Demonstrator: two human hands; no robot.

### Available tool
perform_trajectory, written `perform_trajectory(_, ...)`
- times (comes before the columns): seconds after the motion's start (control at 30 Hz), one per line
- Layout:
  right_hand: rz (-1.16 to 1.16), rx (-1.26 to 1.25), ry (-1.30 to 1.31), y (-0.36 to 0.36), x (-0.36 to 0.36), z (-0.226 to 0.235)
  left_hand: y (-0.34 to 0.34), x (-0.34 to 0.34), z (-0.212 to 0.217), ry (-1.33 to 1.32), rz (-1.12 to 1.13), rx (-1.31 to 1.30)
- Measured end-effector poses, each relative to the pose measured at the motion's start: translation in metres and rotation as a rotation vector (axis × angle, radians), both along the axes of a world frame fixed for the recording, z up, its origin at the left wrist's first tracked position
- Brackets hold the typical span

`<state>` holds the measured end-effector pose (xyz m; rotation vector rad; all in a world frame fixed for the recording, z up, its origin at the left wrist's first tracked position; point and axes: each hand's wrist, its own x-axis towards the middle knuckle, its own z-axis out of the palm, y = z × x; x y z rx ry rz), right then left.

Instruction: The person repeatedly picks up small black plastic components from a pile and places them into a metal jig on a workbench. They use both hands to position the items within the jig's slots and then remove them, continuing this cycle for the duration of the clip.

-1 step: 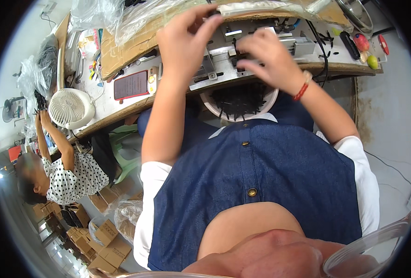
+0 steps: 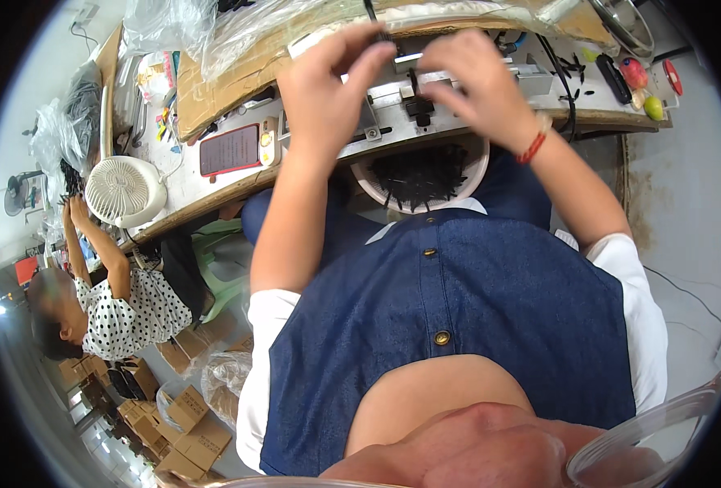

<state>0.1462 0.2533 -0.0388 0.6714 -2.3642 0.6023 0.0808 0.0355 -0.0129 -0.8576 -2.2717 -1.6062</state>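
Head view. Workroom with a pale wall and floor, bent by the lens; your bench (image 2: 185,183) curves across the upper part. To the far left a co-worker in a spotted top (image 2: 137,309) sits with both arms raised to dark pieces; cardboard boxes (image 2: 193,439) are stacked below.

Bench, left to right: white fan (image 2: 124,189) near the front edge; phone with a red rim (image 2: 230,151) lying face up; cardboard sheet (image 2: 222,93) behind it, with clear plastic (image 2: 169,24) over its far part. On the right, a black cable (image 2: 569,89) runs down past the front edge, and red and green round items (image 2: 654,109) lie near the bench end.

Metal fixture (image 2: 389,96): on the bench in front of you, between and below your hands, with a black block (image 2: 418,106) at its middle.

Your left hand (image 2: 328,89): raised over the fixture's left side, thumb and fingers curled toward each other, a dark piece (image 2: 385,37) at the tips. Blurred; cannot tell whether it is gripped.

Your right hand (image 2: 486,85): over the fixture's right side, near the block, partly open, thumb parted from the bent fingers; cannot tell whether the tips touch the metal. Red bracelet (image 2: 531,149) on that wrist.

Below the bench edge, in front of your torso: a pale basin (image 2: 363,180) heaped with thin black pieces (image 2: 417,175).
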Motion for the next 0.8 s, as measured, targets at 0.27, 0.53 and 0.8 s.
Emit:
perform_trajectory(0.27,-0.519,0.272,-0.118,0.034,-0.138,0.048,0.008,0.065,-0.061,0.133,-0.020,-0.185)
perform_trajectory(0.53,-0.394,-0.285,-0.326,0.032,-0.094,0.086,0.015,0.061,-0.090,0.195,-0.008,-0.254)
perform_trajectory(0.8,0.149,-0.863,-0.414,0.033,-0.026,0.042,0.012,0.052,-0.057,0.148,-0.035,-0.222)
